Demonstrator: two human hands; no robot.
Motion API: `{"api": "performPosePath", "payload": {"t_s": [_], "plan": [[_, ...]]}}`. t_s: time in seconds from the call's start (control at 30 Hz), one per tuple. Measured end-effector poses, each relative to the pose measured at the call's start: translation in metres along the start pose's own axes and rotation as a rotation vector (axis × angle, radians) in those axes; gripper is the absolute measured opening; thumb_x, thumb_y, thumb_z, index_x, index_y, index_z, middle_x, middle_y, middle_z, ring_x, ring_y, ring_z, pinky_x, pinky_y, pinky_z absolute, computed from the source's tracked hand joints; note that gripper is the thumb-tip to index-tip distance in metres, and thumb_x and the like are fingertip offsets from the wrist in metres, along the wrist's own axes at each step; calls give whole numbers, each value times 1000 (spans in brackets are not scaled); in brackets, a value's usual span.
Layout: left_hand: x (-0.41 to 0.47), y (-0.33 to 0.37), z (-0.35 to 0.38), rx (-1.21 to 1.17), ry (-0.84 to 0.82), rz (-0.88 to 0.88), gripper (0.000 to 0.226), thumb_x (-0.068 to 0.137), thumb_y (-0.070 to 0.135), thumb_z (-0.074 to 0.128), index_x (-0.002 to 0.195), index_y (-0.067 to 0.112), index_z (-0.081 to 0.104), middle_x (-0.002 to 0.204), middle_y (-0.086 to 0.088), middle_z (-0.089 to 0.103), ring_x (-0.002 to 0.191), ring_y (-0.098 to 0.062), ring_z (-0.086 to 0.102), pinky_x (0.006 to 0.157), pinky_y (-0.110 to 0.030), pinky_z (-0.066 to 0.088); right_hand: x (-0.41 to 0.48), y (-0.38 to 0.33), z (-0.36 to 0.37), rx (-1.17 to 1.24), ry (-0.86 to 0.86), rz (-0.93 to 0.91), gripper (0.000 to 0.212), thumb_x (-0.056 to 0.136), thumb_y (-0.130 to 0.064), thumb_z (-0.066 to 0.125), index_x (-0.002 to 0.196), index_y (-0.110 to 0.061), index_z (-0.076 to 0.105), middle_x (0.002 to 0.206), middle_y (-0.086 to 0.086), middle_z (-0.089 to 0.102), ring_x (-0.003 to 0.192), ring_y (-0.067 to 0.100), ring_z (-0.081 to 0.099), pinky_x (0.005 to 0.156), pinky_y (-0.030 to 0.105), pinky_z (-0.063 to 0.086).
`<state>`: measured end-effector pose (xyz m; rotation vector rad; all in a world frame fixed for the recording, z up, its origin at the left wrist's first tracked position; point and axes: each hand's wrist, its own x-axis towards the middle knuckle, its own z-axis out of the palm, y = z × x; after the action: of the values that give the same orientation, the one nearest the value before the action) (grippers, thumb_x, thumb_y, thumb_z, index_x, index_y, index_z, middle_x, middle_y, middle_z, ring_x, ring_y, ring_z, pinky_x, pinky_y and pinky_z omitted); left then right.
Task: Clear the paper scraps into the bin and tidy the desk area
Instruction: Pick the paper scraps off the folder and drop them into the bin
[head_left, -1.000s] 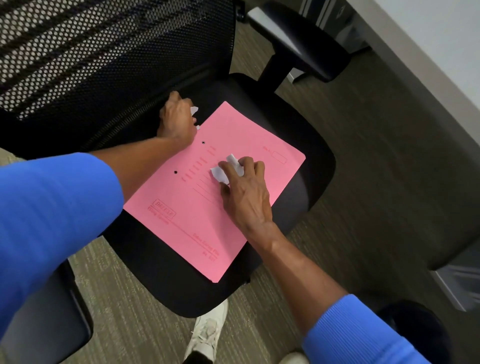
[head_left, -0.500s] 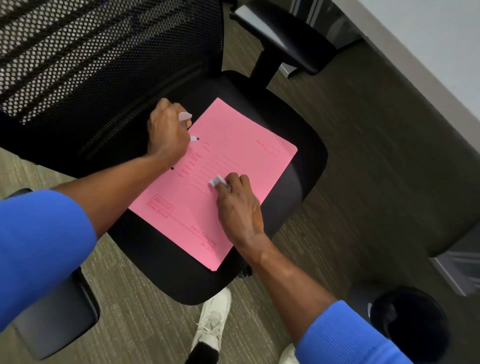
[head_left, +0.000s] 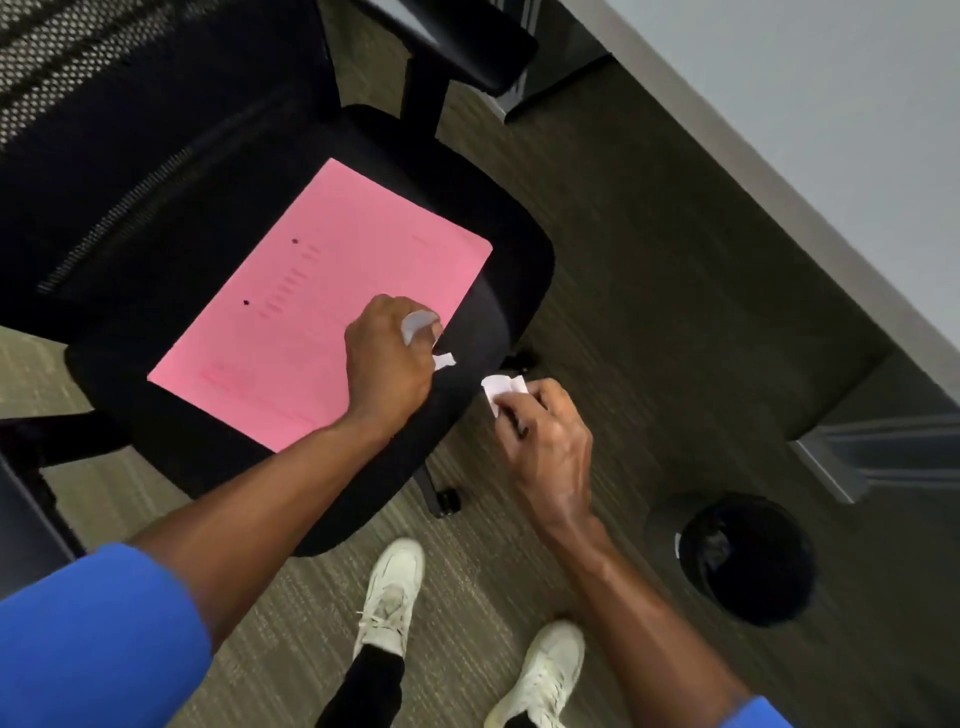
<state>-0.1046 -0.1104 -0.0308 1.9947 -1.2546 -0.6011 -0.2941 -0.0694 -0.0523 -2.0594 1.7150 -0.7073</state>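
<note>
A pink folder (head_left: 311, 291) lies flat on the seat of a black office chair (head_left: 498, 270). My left hand (head_left: 387, 358) hovers over the folder's right corner, closed around white paper scraps (head_left: 418, 322), with one scrap sticking out below the fingers. My right hand (head_left: 545, 441) is off the seat's right edge, above the carpet, pinching a white paper scrap (head_left: 501, 387). A round black bin (head_left: 748, 558) stands on the floor at the lower right, with something pale inside it.
The chair's mesh back (head_left: 104, 104) fills the upper left and its armrest (head_left: 467, 47) the top centre. A grey desk edge (head_left: 753, 171) runs diagonally on the right, with a desk leg (head_left: 857, 457) near the bin. My white shoes (head_left: 395, 592) stand on the carpet.
Both hands have lifted off the folder with their scraps and moved right, towards the bin. The view has swung right, bringing the whole bin into sight.
</note>
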Motion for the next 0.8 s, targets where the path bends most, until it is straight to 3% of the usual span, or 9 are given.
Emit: {"api": "performPosePath", "payload": {"t_s": [0.13,0.33,0.43,0.5,0.6,0.7,0.77,0.8], "plan": [[-47,25,48,-39,-105,-16,6,92,17,78,97,14,78,101,4,74,92,-14,66,78,-14,42,-38,46,-35,25,29,150,14,85,-7,81,97,-13,83,92,5,67,77,23,66,65,31,52],[-120,57,122,-22,-270,8,4,91,14,80,93,11,78,96,-3,74,86,-13,64,71,-8,37,-101,110,-81,35,73,365,12,86,-8,82,97,-13,85,87,7,70,71,22,67,65,35,55],[-154,68,163,-7,-338,-86,13,92,18,81,100,9,78,90,1,71,83,-16,62,68,-12,35,-126,141,-101,9,110,479,11,85,-8,82,95,-13,86,77,11,73,65,26,68,66,40,58],[-174,75,189,5,-408,-208,20,90,22,83,105,10,78,94,-2,75,87,-21,68,73,-22,47,-142,163,-112,34,136,545,11,86,-8,81,96,-10,86,78,13,77,67,28,71,68,41,60],[-204,88,225,-17,-498,-308,22,90,13,81,112,7,78,113,-7,80,100,-23,75,86,-35,64,-163,196,-126,119,184,656,17,86,-10,82,103,-11,85,97,9,81,83,23,76,79,28,60],[-230,101,259,-17,-570,-305,23,90,5,81,113,3,78,111,-11,78,92,-22,78,74,-30,67,-178,228,-132,105,234,669,17,86,-12,83,102,-13,85,110,8,80,96,21,75,92,20,53],[-243,108,282,-48,-647,-257,16,92,-2,76,107,-7,74,101,-17,77,86,-28,76,66,-31,67,-186,250,-136,83,221,701,16,88,-16,80,104,-14,85,116,8,76,101,21,73,92,6,43],[-249,112,292,-51,-667,-245,16,93,0,75,106,-10,73,98,-17,77,87,-31,76,67,-32,67,-190,261,-138,75,210,719,17,89,-18,79,105,-15,84,118,9,75,100,22,73,91,7,45]]}}
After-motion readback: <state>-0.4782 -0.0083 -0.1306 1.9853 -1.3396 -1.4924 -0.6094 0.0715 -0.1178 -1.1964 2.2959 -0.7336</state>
